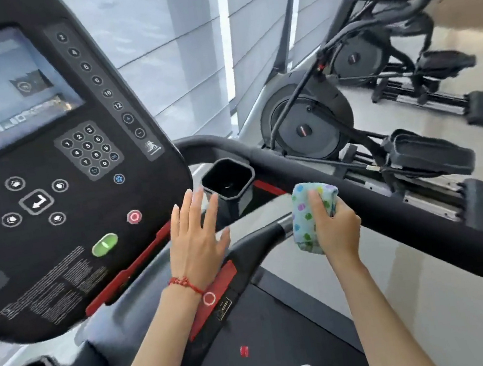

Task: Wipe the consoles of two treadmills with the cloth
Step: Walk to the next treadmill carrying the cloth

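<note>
The right hand (338,228) grips a folded cloth (311,215), soft and pale blue with coloured dots, held near the thick black padded rail (393,211). The left hand (195,239) is flat with fingers spread wide, holding nothing, beside the lower right corner of the console (47,179). The console is matte black, with a number pad (89,149), a round red button (134,217) and an oval green button (104,245). Beyond the left hand sits an angular black cup holder (227,178). The small white text is too blurred to read.

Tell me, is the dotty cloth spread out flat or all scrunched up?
Scrunched up. The cloth is bunched into a thick wad inside the right hand, whose fingers wrap around it; no flat part hangs loose.
</note>
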Available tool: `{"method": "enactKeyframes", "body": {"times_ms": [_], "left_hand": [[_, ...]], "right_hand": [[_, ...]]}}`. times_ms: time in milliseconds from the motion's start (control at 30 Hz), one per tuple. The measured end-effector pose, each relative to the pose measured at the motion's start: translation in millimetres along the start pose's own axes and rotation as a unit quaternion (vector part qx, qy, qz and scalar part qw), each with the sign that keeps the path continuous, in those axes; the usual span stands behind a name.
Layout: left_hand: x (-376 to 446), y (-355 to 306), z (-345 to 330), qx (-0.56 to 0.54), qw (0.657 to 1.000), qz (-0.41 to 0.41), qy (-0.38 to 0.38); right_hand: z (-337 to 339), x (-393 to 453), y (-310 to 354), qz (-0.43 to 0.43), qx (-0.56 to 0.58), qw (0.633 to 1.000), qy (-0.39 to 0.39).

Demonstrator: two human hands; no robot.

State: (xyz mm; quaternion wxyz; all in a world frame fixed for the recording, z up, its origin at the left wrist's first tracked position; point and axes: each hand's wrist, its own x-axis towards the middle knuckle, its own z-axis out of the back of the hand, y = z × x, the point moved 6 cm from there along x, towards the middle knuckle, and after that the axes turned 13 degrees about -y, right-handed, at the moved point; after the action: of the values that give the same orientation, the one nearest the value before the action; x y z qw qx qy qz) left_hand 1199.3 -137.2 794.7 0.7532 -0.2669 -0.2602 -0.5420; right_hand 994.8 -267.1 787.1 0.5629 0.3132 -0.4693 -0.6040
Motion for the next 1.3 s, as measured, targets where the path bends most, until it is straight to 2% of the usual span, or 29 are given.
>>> {"method": "enactKeyframes", "body": {"times_ms": [367, 700, 967, 1167, 1300], "left_hand": [[4, -180, -45, -0.11, 0.984, -0.132, 0.046], [-31, -384, -77, -0.193, 0.943, -0.245, 0.117], [-66, -516, -94, -0.28, 0.874, -0.361, 0.167], [-94, -604, -111, -0.344, 0.803, -0.453, 0.18], [-117, -654, -120, -0.382, 0.742, -0.517, 0.193]], "right_hand": [[175, 34, -83, -0.059, -0.027, 0.985, -0.159], [350, 40, -191, -0.155, -0.045, 0.949, -0.269], [447, 9, -250, -0.238, -0.024, 0.891, -0.385], [502, -15, -278, -0.292, -0.031, 0.816, -0.498], [526, -32, -300, -0.332, -0.039, 0.758, -0.56]]}}
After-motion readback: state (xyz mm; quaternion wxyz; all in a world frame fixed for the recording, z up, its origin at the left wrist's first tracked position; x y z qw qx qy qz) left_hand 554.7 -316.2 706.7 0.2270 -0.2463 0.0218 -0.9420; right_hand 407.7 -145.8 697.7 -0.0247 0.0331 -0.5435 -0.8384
